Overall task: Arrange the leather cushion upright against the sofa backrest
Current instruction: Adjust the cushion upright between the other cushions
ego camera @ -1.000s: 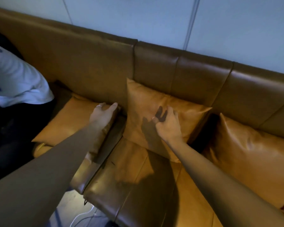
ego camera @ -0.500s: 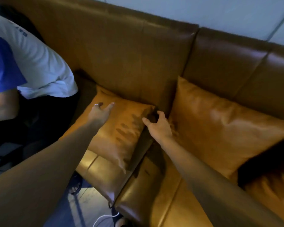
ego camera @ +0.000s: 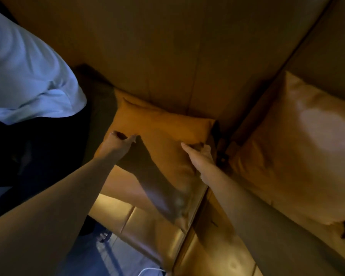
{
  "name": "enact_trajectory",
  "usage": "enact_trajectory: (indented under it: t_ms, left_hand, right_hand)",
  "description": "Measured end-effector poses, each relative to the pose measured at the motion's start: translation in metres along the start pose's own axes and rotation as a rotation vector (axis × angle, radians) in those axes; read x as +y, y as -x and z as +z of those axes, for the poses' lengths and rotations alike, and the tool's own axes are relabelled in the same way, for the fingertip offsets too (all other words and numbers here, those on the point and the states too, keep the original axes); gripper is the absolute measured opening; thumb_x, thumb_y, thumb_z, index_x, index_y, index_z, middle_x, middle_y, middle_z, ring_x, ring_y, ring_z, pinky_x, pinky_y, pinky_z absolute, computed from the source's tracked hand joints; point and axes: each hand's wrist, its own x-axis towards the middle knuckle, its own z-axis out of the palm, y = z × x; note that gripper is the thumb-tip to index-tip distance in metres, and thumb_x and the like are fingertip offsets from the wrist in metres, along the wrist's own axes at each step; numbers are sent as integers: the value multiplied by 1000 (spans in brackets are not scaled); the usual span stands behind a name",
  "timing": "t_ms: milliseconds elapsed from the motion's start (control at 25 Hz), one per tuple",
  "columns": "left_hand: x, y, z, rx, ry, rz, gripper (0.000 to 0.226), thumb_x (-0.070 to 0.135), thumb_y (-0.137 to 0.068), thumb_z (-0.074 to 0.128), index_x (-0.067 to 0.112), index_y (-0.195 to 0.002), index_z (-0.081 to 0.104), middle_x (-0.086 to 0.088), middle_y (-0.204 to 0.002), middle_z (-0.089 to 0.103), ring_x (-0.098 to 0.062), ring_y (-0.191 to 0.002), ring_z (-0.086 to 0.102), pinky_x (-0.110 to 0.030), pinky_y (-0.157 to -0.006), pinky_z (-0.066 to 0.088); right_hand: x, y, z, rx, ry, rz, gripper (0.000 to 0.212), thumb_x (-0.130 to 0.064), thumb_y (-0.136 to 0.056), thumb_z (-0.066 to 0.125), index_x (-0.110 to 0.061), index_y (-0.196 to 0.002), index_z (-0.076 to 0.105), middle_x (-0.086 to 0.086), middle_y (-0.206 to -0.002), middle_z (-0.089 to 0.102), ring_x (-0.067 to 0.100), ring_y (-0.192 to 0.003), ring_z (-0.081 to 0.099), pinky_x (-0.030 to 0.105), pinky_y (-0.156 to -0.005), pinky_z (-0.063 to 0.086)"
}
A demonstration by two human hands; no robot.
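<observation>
A tan leather cushion (ego camera: 163, 132) lies tilted on the sofa seat, its far edge touching the brown backrest (ego camera: 167, 56). My left hand (ego camera: 118, 143) grips the cushion's left edge, fingers curled over it. My right hand (ego camera: 199, 156) holds the cushion's right side near its upper corner. The cushion's near corner hangs over the seat's front edge in shadow.
A second tan cushion (ego camera: 299, 148) stands upright against the backrest to the right. A person in a white shirt (ego camera: 28, 76) and dark trousers sits on the sofa at the left, close to the cushion. A white cable (ego camera: 149, 270) lies on the floor below.
The view has swung left and closer. Both hands moved from hovering over the left cushion to gripping its two sides, and its far edge now rests against the backrest.
</observation>
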Motion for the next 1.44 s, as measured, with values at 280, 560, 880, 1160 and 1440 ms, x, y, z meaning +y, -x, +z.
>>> enact_trajectory:
  t_ms: [280, 560, 880, 1160, 1440]
  left_hand:
    - [1, -67, -4, -101, 61, -112, 112, 82, -67, 62, 24, -154, 23, -16, -148, 42, -43, -125, 51, -57, -102, 46]
    - [6, -80, -21, -158, 222, -178, 115, 72, -68, 72, 18, -156, 21, -19, -151, 41, -42, -128, 49, -55, -102, 45]
    - [66, -48, -60, -222, 438, -9, 129, 85, -47, 72, 12, -148, 40, -12, -140, 56, -34, -118, 58, -51, -100, 47]
    - [141, -27, -80, -274, 637, 234, 125, 84, -59, 65, 24, -158, 16, -1, -152, 40, -27, -134, 42, -49, -109, 34]
    - [158, -32, -48, -306, 648, 70, 130, 77, -59, 74, 26, -158, 6, -8, -161, 26, -38, -143, 30, -66, -111, 27]
  right_hand:
    - [2, -45, 13, 22, -197, 155, 103, -65, -81, 70, -28, -159, 13, 10, -161, 31, 42, -143, 35, 60, -113, 31]
    - [-2, -47, 8, -59, -260, 165, 123, -65, -53, 88, -32, -155, 29, 6, -151, 43, 38, -134, 44, 60, -110, 38]
    - [-48, -11, -32, -76, -481, 13, 106, -23, -33, 95, -18, -134, 62, 5, -115, 75, 29, -102, 72, 47, -82, 60]
    - [-96, 26, -80, -7, -445, -244, 99, -5, -70, 81, -29, -154, 35, -5, -126, 56, 20, -106, 53, 36, -86, 35]
    - [-97, 18, -86, 2, -444, -246, 100, 2, -76, 74, -34, -156, 27, -5, -127, 53, 12, -91, 49, 42, -87, 37]
